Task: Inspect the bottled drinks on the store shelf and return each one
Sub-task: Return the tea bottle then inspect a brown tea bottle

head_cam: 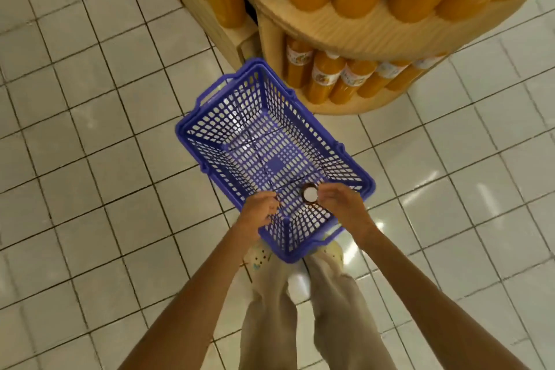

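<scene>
Holding a dark bottle (310, 195) upright over the basket (368, 186): right hand (341, 206) grip closed on it, left hand (260, 211) pinching basket handle wires. Inspection seemingly under way; next, back to shelf (345, 30).

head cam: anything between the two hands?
Yes. Between the left hand and right hand shows the blue basket mesh, plus a white-capped dark bottle at the right hand's fingertips.

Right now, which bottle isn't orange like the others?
The small dark bottle with a white cap, held by the right hand over the blue basket. The shelf bottles are orange.
</scene>
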